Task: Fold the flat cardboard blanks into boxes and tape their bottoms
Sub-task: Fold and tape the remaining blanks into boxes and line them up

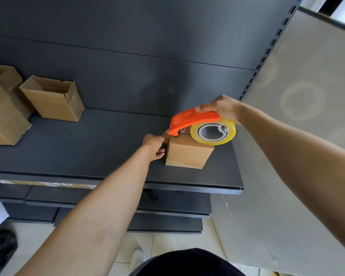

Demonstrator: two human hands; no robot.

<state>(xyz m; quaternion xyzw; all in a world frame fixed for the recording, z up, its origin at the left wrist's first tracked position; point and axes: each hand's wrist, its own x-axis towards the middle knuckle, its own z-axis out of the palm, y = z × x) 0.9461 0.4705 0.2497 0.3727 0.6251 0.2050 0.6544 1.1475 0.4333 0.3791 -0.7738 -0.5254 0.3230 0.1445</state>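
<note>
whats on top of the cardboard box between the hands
An orange tape dispenser with a yellowish tape roll, gripped by the right hand, sits on the brown cardboard box. It hides most of the top, any seam included.

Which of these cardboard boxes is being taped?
The small box at the right end of the shelf: the right hand holds the orange tape dispenser on it, the left hand grips it. The other boxes stand apart at left.
</note>
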